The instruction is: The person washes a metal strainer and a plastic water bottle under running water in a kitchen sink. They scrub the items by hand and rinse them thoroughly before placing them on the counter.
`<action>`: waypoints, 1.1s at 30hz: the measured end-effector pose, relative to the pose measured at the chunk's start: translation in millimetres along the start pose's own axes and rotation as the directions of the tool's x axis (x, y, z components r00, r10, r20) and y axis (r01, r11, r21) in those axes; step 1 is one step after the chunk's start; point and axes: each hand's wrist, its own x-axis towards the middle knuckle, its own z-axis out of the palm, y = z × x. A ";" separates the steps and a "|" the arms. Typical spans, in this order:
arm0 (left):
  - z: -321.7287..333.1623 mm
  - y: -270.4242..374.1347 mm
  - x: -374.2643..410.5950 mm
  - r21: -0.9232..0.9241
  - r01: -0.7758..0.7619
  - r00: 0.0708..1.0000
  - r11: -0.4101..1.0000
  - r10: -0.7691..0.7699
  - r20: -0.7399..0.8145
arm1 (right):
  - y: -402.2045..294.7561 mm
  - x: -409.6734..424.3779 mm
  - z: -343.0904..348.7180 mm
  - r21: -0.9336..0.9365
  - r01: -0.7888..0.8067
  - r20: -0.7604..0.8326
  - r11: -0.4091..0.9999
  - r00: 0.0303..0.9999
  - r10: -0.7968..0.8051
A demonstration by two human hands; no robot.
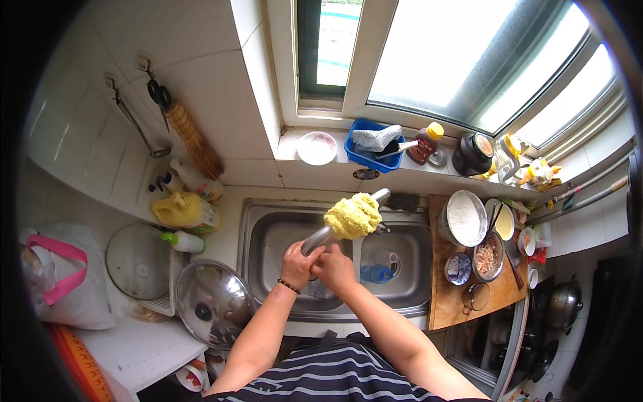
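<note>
My left hand point(296, 264), with a dark beaded bracelet point(289, 287) at its wrist, meets my right hand point(335, 266) over the left basin point(266, 231) of a stainless steel double sink. The fingers overlap and the right ones are curled; the palms are hidden, so I cannot tell whether anything lies between them. Just above, and partly behind them, is the end of a thick chrome faucet spout point(316, 240). A yellow textured cloth point(353, 216) is draped around the spout's middle. A blue plastic bottle point(377, 274) lies on its side in the right basin point(409, 251).
Right of the sink, a wooden board point(444, 306) bears a bowl of flour point(464, 216), a bowl of minced meat point(487, 257) and a glass cup point(475, 296). On the left lean a domed lid point(216, 296) and a glass lid point(140, 261). A blue basket point(369, 163) stands on the sill.
</note>
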 end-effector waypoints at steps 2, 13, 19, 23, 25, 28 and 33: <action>4.0 -0.8 -1.1 -0.114 0.282 0.959 0.953 -0.283 0.008 | -0.7 3.0 -0.9 0.044 -0.030 -0.001 0.999 1.000 0.030; 7.3 -23.0 -37.9 -0.730 0.235 0.672 -0.641 -0.436 0.599 | 29.1 16.4 28.4 0.473 -0.394 0.240 0.788 0.918 0.315; -4.9 -10.0 -40.2 -0.886 0.342 0.609 -0.312 -0.644 0.462 | 21.1 18.4 33.8 0.611 -0.692 0.618 0.384 0.720 0.316; 15.2 -33.4 -55.2 -0.735 0.665 0.495 0.134 -0.816 0.300 | 19.6 18.5 47.1 0.572 -0.785 0.712 0.238 0.619 0.332; 12.6 -34.6 -52.2 -0.487 0.756 0.562 0.438 -0.815 0.141 | 25.4 20.3 52.2 0.548 -0.836 0.806 0.026 0.536 0.251; 17.2 -45.0 -53.9 -0.266 0.691 0.679 0.672 -0.730 -0.081 | 14.1 23.6 46.4 0.459 -0.857 0.886 -0.235 0.424 0.186; 20.7 -48.2 -41.3 -0.850 0.493 0.581 0.184 -0.797 0.165 | 23.7 23.3 59.6 0.275 -0.854 0.933 -0.442 0.348 -0.089</action>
